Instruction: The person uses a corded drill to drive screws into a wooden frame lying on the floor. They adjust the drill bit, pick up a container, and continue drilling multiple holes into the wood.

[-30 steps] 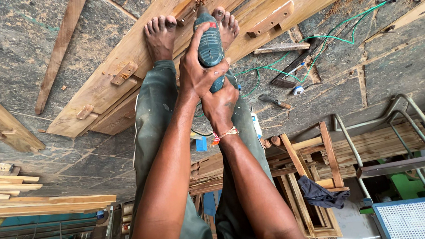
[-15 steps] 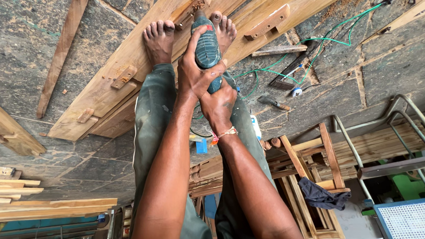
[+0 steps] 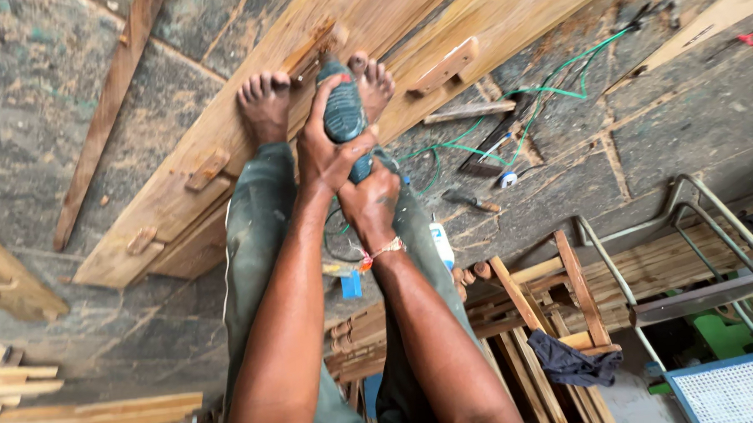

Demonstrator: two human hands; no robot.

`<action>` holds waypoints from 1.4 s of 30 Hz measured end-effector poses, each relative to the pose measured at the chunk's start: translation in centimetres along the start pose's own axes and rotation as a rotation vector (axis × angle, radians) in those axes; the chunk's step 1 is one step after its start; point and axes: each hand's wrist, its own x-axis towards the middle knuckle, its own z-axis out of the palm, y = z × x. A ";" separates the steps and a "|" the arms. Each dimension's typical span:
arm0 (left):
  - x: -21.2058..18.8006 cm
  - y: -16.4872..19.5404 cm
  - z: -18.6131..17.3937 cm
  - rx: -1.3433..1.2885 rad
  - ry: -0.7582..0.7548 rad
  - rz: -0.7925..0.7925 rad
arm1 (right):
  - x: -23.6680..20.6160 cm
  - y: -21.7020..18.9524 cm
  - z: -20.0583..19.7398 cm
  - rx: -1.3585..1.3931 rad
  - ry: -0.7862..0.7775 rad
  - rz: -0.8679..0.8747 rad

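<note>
Between the two bare feet (image 3: 267,105) braced on the long wooden frame (image 3: 242,150), the green power drill (image 3: 343,113) has stayed pressed to the wood, left hand (image 3: 325,149) wrapped over its body, right hand (image 3: 372,203) closed around its grip, so drilling appears ongoing.

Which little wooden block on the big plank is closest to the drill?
The small block right past the drill's tip, between the two bare feet. The block to the right and the two lower left sit farther away.
</note>
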 end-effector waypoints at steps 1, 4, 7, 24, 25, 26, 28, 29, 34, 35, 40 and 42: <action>0.0 -0.1 0.0 0.008 -0.005 -0.021 | 0.0 0.1 0.1 -0.011 0.002 0.000; -0.2 -0.5 0.3 0.000 0.006 0.025 | -0.2 0.5 0.3 0.088 0.014 -0.012; -0.4 -0.9 0.7 -0.048 0.018 0.086 | -0.5 1.0 0.6 0.165 0.031 -0.073; -10.1 8.4 -4.3 -0.109 -0.310 -0.094 | -11.1 1.5 -4.1 0.396 0.035 -0.111; -10.8 8.6 -5.3 -0.165 -0.321 -0.072 | -11.9 1.3 -4.6 0.447 0.017 -0.113; -11.4 8.8 -6.2 -0.221 -0.333 -0.050 | -12.8 1.0 -5.1 0.417 0.003 -0.136; -12.5 9.0 -7.8 -0.418 -0.189 -0.341 | -14.6 0.7 -6.1 0.351 -0.029 -0.179; -12.9 9.0 -8.5 -0.515 -0.111 -0.489 | -15.5 0.7 -6.6 0.341 -0.049 -0.245; -14.5 9.2 -10.4 -0.720 -0.062 -0.684 | -19.0 2.1 -8.8 0.379 -0.149 -0.661; -15.1 9.3 -10.8 -0.733 -0.068 -0.712 | -19.3 2.4 -8.8 0.317 -0.203 -0.656; -19.9 9.5 -13.2 -0.764 0.056 -0.580 | -20.2 3.4 -8.3 0.184 -0.282 -0.897; -22.1 9.4 -13.7 -0.825 0.149 -0.516 | -19.9 3.5 -8.2 0.101 -0.481 -0.860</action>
